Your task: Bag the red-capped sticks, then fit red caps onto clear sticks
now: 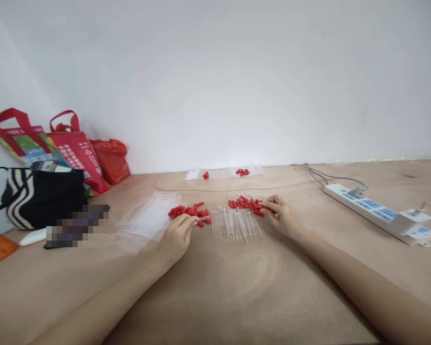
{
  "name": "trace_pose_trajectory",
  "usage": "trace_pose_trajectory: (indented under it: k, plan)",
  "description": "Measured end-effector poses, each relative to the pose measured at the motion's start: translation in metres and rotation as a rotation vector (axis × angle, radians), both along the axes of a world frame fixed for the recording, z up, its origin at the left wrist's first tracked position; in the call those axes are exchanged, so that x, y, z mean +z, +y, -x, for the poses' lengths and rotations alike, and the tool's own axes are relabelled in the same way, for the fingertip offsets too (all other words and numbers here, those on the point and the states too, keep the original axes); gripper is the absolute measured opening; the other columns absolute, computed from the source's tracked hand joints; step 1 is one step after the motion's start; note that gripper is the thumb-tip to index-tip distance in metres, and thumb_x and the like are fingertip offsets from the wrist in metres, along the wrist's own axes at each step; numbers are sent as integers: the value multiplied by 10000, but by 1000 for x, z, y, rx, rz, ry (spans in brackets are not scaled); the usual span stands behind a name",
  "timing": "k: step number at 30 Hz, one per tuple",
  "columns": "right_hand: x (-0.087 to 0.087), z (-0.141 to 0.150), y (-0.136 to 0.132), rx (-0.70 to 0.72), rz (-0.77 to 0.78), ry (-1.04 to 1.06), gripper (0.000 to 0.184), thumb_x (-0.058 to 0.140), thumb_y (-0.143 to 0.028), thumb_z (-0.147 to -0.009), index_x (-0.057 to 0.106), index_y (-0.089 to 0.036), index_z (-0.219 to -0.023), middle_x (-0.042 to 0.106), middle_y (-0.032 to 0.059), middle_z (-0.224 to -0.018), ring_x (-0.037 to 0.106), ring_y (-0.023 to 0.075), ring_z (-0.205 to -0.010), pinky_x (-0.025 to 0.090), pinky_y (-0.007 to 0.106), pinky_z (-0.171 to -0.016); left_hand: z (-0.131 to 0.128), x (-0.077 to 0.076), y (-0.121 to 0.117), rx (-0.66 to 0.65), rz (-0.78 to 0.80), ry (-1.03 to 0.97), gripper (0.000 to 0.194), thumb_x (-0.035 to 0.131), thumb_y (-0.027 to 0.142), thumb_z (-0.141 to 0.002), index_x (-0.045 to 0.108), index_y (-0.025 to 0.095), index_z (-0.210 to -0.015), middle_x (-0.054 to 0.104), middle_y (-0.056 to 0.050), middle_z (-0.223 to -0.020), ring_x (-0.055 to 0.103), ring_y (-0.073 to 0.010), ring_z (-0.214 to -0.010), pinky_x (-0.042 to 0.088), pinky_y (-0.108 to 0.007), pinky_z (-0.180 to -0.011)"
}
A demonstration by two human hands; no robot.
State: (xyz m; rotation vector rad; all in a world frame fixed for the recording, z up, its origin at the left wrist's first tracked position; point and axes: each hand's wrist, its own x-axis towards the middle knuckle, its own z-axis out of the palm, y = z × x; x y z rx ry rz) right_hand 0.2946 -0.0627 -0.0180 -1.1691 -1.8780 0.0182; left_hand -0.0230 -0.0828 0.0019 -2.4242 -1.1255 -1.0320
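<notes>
My left hand (177, 235) is closed in a pinch on a thin clear tube (203, 218), which points to the right. Beside its fingers lies a loose pile of red rubber bulbs (181, 210). A row of clear tubes (233, 223) spreads across the table between my hands. Just behind that row, red-ended droppers (244, 203) lie side by side with their thin tips pointing away. My right hand (280, 214) is at the right end of these droppers, thumb and fingers closed around a red bulb (269, 206); whether a tube is attached to it is hidden.
Clear plastic zip bags (147, 218) lie left of the bulbs. Packed bags with red bulbs (242, 172) rest by the wall. A white power strip (377, 211) with cables is at right. A black bag (46, 196), red shopping bags (82, 158) and a blurred-out dark object (77, 227) are at left.
</notes>
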Motion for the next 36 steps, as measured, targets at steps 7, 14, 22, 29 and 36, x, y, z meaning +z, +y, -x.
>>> trace_pose_trajectory:
  k: [7, 14, 22, 29, 36]
  plan:
    - [-2, 2, -5, -24, 219, -161, 83, 481, -178, -714, 544, -186, -768, 572, 3, -702, 496, 111, -561, 374, 228, -532, -34, 8, 17, 50, 207, 50, 251, 325, 125, -843, 552, 155, -948, 541, -62, -868, 579, -144, -731, 483, -269, -669]
    - [-3, 10, -5, 14, 198, -122, 78, 523, -230, -725, 564, -194, -669, 577, 13, -696, 511, 114, -566, 397, 235, -539, -57, -1, 27, 109, 105, 396, 258, 385, 33, -766, 563, 157, -906, 591, -64, -839, 582, -170, -740, 471, -264, -653]
    - [2, 5, -8, 59, 201, -91, 155, 466, -196, -749, 617, -189, -715, 609, 23, -744, 539, 108, -584, 420, 229, -570, -56, -12, 21, -87, 100, 245, 157, 419, 155, -820, 571, 143, -781, 606, -72, -815, 590, -168, -753, 483, -270, -691]
    - [-3, 0, 12, -394, 142, -74, 211, 501, -324, -756, 657, -187, -795, 612, 52, -772, 557, 173, -728, 373, 288, -656, -54, -17, 16, -143, 123, 44, 216, 535, 334, -780, 583, 141, -864, 620, -87, -876, 590, -186, -800, 495, -304, -722]
    - [-1, 10, 19, -485, 288, -179, 254, 481, -408, -777, 674, -245, -804, 601, 47, -830, 512, 212, -860, 296, 337, -731, -52, -18, 16, -156, 72, -24, 183, 522, 310, -792, 588, 145, -832, 597, -75, -838, 550, -181, -807, 480, -318, -743]
